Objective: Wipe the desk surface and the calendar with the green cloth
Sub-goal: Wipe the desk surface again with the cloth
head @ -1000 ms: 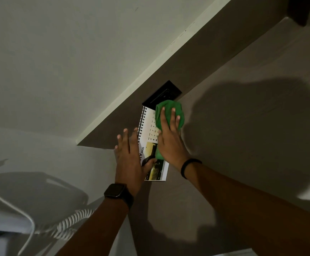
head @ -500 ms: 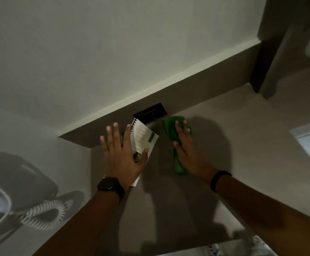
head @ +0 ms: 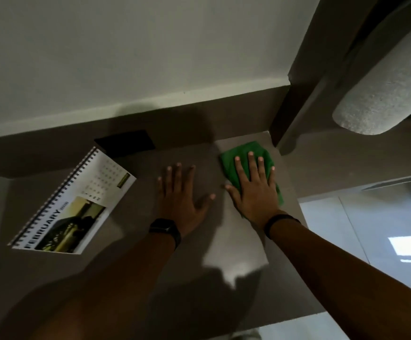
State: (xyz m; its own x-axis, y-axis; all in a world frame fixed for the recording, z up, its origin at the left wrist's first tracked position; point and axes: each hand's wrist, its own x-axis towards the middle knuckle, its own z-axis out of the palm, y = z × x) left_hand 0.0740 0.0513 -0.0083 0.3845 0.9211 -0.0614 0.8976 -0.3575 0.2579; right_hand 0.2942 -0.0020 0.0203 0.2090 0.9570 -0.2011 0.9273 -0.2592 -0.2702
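Fingers of the right hand lie spread and flat on the green cloth, pinning it to the worktop rather than clutching it; green shows beyond the fingertips and along the outer edge of the palm. The cloth sits at the far right corner of the worktop, close to the dark upright panel that bounds that side. Just beside it, the left hand rests palm down on the bare surface with its fingers splayed, holding nothing, a dark watch on its wrist; the right wrist carries a thin black band. Well to the left, apart from both hands, the calendar lies flat and skewed, its spiral binding along the left edge and the word FEBRUARY printed beside a photograph. A black rectangular plate sits near the calendar's top corner against the low back edge. Pale wall rises behind, and a glossy tiled floor shows at the right.
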